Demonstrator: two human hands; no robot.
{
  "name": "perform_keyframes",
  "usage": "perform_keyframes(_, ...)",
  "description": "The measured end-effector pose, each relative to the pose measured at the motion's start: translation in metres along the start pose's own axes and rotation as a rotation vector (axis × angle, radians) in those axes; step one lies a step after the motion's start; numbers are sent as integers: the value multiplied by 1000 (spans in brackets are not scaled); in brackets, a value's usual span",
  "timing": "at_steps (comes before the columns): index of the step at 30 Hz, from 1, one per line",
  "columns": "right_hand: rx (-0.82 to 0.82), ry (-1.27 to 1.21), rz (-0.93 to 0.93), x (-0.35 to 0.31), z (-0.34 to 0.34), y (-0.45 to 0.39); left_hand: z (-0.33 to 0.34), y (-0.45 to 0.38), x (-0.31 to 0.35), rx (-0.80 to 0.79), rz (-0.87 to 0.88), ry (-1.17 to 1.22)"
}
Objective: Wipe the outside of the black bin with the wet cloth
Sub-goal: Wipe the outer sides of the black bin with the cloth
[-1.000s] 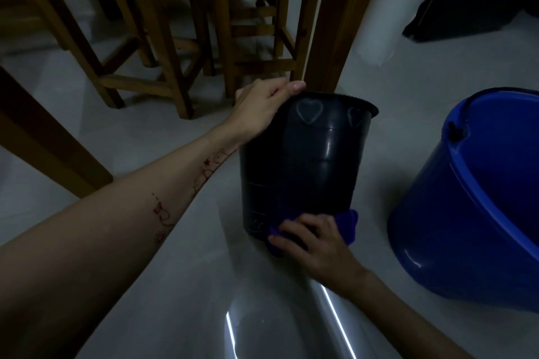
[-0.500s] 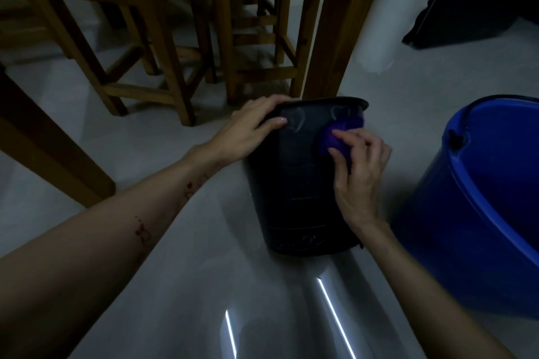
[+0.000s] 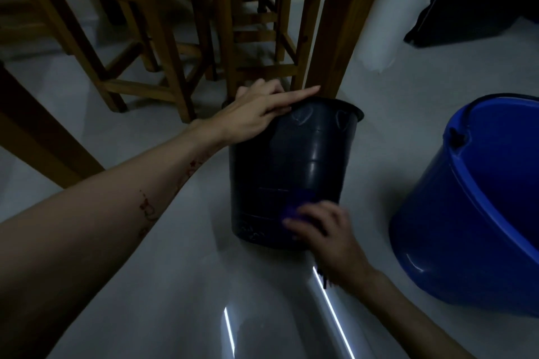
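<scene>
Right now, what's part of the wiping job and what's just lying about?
In the job: black bin; purple cloth under the right hand; left hand steadying the rim.
Just about: blue bucket; wooden furniture legs; dark bag.

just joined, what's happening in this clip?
A person is wiping a black bin that stands on a pale floor. The left hand rests over the bin's rim and steadies it. The right hand presses a blue cloth against the lower part of the bin's outer wall, near the base. The hand is blurred, so it seems to be mid-stroke. A blue bucket sits to the right, apart from the bin, and wooden furniture legs stand just behind it.
</scene>
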State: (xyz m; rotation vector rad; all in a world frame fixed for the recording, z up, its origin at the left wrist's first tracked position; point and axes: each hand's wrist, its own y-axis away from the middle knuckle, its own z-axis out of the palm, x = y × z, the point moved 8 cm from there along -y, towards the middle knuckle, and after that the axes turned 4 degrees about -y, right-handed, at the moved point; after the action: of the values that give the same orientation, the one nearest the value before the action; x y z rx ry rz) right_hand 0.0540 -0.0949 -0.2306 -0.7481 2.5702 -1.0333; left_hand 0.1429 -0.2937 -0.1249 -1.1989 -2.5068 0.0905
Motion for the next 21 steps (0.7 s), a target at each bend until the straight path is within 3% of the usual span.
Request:
perform_keyframes(4,259,32,342,68,-36,-40,9,4,0,-15,18,-15)
perform_keyframes(7,266,25,460,96,-31,-65,24,7,5,-50,27,27)
perform_keyframes(17,-56,-214,43,-9,-5,-30,40,29,-23,-19,-79,148)
perform_keyframes(21,-79,-171,-69,-13,-16,-16,41,28,-23,-5,-70,161)
